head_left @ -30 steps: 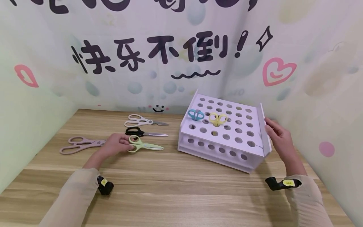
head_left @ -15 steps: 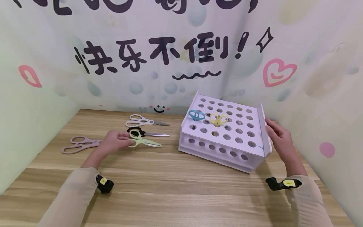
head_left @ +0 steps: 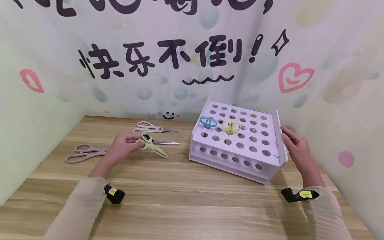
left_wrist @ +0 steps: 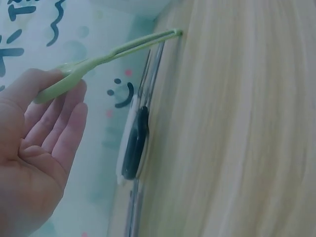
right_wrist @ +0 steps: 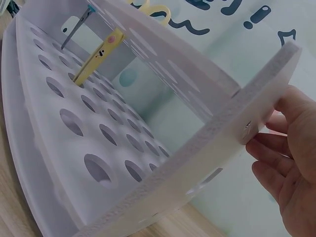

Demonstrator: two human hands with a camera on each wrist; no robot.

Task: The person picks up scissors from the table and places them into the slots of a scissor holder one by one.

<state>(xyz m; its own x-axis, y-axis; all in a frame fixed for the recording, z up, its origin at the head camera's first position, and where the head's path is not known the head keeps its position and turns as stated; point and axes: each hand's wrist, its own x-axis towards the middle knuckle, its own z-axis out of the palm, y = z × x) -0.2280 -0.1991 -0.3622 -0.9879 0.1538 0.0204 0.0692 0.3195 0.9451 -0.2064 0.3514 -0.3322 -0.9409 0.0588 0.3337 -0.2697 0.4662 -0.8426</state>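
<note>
1. Left hand pinches the green scissors by the handles, between thumb and fingertips, blades pointing away and downward. They could twist or slip, I judge, because all the hold is at one end. Whether the tip touches the table, I cannot tell.
2. Pink scissors lie on the table beside that hand, which hides their blades. The wrist could knock them if it swings left.
3. Right hand rests its bent fingers against the outer face of the side panel of the white rack, not wrapped round it. A hard push there might slide or skew the rack, since nothing visible braces its far side.
4. Black scissors lie on the table just beyond the green scissors; a low sweep with the green scissors could catch their handles.
5. Yellow scissors and blue scissors sit in the rack, handles above its top, blades hanging down toward the lower shelf. A jolt to the rack could make them rattle or tilt, the holes being wider than the blades.
6. Counts, near to far: two sleeves, two black wrist cameras, two hands, one pink pair, one green, one black, one rack with six holes along its top's nearest row, one yellow pair, one white pair, one blue. Scissors altogether: six pairs.
</note>
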